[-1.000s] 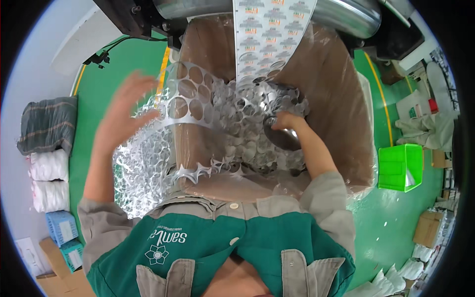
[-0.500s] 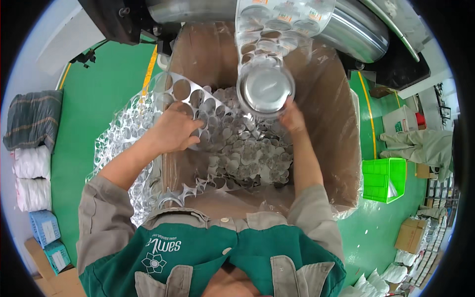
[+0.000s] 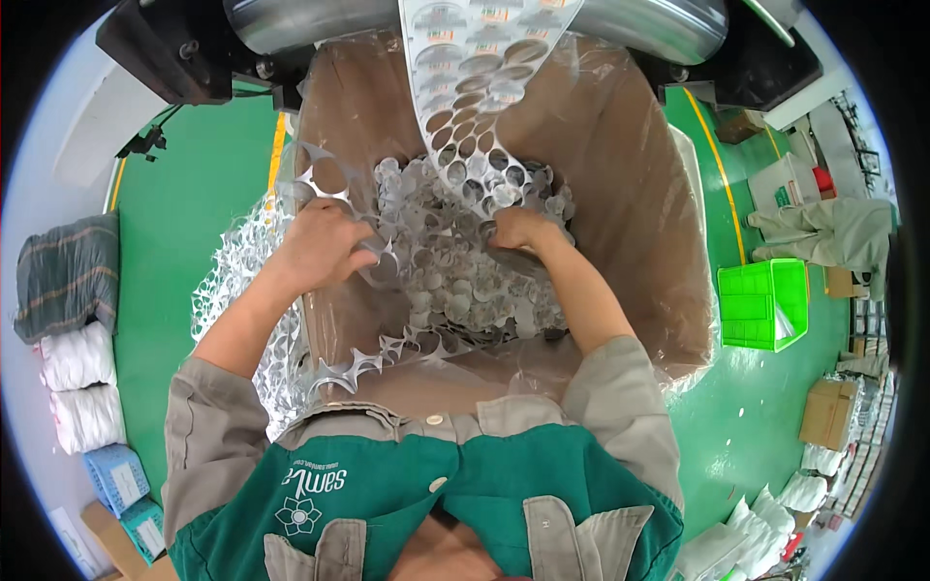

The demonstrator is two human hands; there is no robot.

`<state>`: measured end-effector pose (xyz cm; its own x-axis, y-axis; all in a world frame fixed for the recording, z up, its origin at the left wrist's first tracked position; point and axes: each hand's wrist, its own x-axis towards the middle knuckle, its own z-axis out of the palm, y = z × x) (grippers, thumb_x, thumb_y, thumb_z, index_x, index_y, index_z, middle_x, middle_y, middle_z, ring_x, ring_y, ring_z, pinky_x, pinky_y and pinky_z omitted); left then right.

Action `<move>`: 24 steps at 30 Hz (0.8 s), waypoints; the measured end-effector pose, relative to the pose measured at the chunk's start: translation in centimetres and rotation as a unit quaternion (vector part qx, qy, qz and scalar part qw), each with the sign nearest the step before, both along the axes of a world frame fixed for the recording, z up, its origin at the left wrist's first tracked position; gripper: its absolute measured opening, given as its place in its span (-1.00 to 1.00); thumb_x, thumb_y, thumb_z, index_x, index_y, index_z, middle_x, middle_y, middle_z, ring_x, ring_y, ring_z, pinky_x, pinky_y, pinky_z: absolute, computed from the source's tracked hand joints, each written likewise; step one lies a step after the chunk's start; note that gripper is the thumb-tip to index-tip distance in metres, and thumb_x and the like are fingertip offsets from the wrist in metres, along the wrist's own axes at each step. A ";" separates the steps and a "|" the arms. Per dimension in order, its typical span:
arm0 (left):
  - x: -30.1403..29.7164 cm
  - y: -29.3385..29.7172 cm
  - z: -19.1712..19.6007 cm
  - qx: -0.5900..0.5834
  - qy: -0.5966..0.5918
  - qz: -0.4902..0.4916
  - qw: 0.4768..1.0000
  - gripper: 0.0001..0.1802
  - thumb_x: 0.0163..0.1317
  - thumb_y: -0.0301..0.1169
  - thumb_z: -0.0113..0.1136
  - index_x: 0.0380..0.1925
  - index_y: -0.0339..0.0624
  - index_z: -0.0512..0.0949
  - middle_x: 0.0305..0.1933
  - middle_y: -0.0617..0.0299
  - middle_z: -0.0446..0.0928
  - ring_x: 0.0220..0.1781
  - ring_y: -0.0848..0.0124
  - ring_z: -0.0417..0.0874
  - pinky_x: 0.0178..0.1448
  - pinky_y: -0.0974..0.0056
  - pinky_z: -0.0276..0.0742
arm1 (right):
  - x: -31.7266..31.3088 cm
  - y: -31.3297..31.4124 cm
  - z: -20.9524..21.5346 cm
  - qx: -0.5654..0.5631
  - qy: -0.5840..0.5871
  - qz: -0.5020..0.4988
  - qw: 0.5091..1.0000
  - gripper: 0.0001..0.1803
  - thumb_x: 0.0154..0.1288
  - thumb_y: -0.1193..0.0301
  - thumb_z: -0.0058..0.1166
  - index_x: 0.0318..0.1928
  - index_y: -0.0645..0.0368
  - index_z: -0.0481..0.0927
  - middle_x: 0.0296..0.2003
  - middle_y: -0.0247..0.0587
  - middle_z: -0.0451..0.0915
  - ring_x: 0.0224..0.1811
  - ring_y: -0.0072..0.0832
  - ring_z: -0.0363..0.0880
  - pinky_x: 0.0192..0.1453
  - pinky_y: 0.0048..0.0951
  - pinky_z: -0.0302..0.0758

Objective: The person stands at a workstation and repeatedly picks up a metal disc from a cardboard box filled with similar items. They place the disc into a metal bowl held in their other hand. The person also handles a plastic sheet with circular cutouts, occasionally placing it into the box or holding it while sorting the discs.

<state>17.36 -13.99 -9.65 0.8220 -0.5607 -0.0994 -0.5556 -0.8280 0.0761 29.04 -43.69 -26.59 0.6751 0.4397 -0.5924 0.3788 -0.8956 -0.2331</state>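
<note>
From the top, a printed silvery sheet with punched round holes [image 3: 480,107] hangs down into a large plastic-lined box. Its lower end reaches my right hand [image 3: 528,230]. Those closed fingers grip a shallow round metal dish [image 3: 513,259], now tilted and mostly hidden. Over the box's left side, my left hand [image 3: 325,244] is closed on a strip of punched sheet scrap [image 3: 327,174]. Many small round silvery discs [image 3: 465,281] lie in the box below both hands.
The brown box [image 3: 620,223] stands under a metal roller [image 3: 639,24]. A heap of punched scrap [image 3: 232,281] spills outside its left wall. A green crate [image 3: 746,300] sits on the green floor at right, near a person's legs [image 3: 823,232].
My right hand has come down and left with the round dish, which has tipped from facing up. The hanging sheet's lower part is now uncovered. My left hand still grips the scrap.
</note>
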 end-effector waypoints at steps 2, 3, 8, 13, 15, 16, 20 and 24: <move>0.0 -0.1 0.0 -0.017 -0.011 -0.001 1.000 -0.70 -0.09 -0.17 0.26 -0.40 -0.10 0.57 -0.54 0.13 0.53 -0.28 0.19 0.56 0.02 0.17 0.32 | -0.8 0.8 1.4 0.037 -0.033 -0.009 0.999 -0.49 -0.02 0.13 0.10 -0.16 0.30 0.54 -0.13 0.12 0.53 -0.07 -0.06 0.51 -0.04 -0.19 0.44; -0.1 -0.1 0.1 -0.019 -0.012 0.000 1.000 -0.70 -0.09 -0.16 0.26 -0.40 -0.10 0.57 -0.55 0.14 0.53 -0.28 0.19 0.56 0.02 0.17 0.32 | -1.3 1.0 1.8 0.055 -0.049 -0.012 0.997 -0.49 0.01 0.14 0.09 -0.14 0.33 0.53 -0.11 0.12 0.53 -0.04 -0.06 0.50 -0.03 -0.20 0.44; -0.1 -0.1 0.3 -0.022 -0.016 0.000 1.000 -0.70 -0.06 -0.12 0.23 -0.42 -0.09 0.57 -0.56 0.12 0.52 -0.29 0.19 0.56 0.00 0.18 0.32 | -1.3 0.0 0.6 0.092 0.005 -0.008 0.996 -0.39 0.06 0.10 0.10 -0.01 0.35 0.41 -0.06 0.16 0.48 0.03 -0.02 0.44 0.08 -0.19 0.37; 0.0 -0.2 0.4 -0.002 -0.011 0.005 1.000 -0.69 -0.05 -0.10 0.22 -0.40 -0.07 0.59 -0.53 0.12 0.53 -0.28 0.20 0.56 0.00 0.20 0.32 | -0.9 -0.9 0.4 0.121 -0.034 -0.048 0.991 -0.46 0.14 0.19 0.10 -0.02 0.37 0.37 -0.06 0.20 0.46 0.03 0.01 0.42 0.05 -0.17 0.36; 0.1 0.0 0.0 -0.007 -0.017 0.001 1.000 -0.67 -0.05 -0.08 0.22 -0.40 -0.07 0.59 -0.50 0.13 0.54 -0.25 0.20 0.55 0.01 0.21 0.32 | -0.5 -1.1 1.4 0.146 -0.089 -0.087 0.981 -0.52 0.13 0.25 0.12 -0.06 0.37 0.37 -0.07 0.14 0.49 0.03 -0.04 0.44 0.04 -0.21 0.37; 0.1 -0.1 0.2 -0.005 -0.015 0.003 1.000 -0.67 -0.05 -0.08 0.22 -0.40 -0.07 0.59 -0.50 0.12 0.54 -0.25 0.20 0.55 0.01 0.21 0.32 | 0.1 -1.2 3.8 0.194 -0.032 -0.089 0.976 -0.51 0.12 0.25 0.12 -0.04 0.35 0.38 -0.08 0.12 0.50 0.03 -0.09 0.45 0.06 -0.23 0.37; -0.1 0.0 0.5 0.013 0.003 0.015 1.000 -0.66 -0.04 -0.08 0.21 -0.39 -0.09 0.58 -0.48 0.12 0.53 -0.24 0.20 0.54 0.01 0.20 0.33 | 2.0 -3.5 12.0 0.560 0.174 -0.100 0.804 -0.55 0.12 0.30 0.09 0.00 0.26 0.44 -0.12 -0.06 0.54 -0.06 -0.33 0.52 -0.01 -0.35 0.44; -0.3 -0.4 0.9 -0.020 -0.002 0.015 1.000 -0.68 -0.05 -0.10 0.22 -0.39 -0.09 0.58 -0.48 0.13 0.53 -0.25 0.20 0.54 0.01 0.19 0.33 | 2.9 -4.7 10.5 0.851 0.316 -0.188 0.376 -0.61 0.20 0.33 -0.01 0.03 0.18 0.38 -0.09 -0.17 0.49 -0.03 -0.34 0.44 0.05 -0.33 0.40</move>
<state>17.07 -14.37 -8.70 0.8391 -0.5389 -0.0747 -0.5305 -0.8409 0.1070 31.96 -48.42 -16.09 0.8398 0.4889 0.2362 -0.3117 0.7902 -0.5276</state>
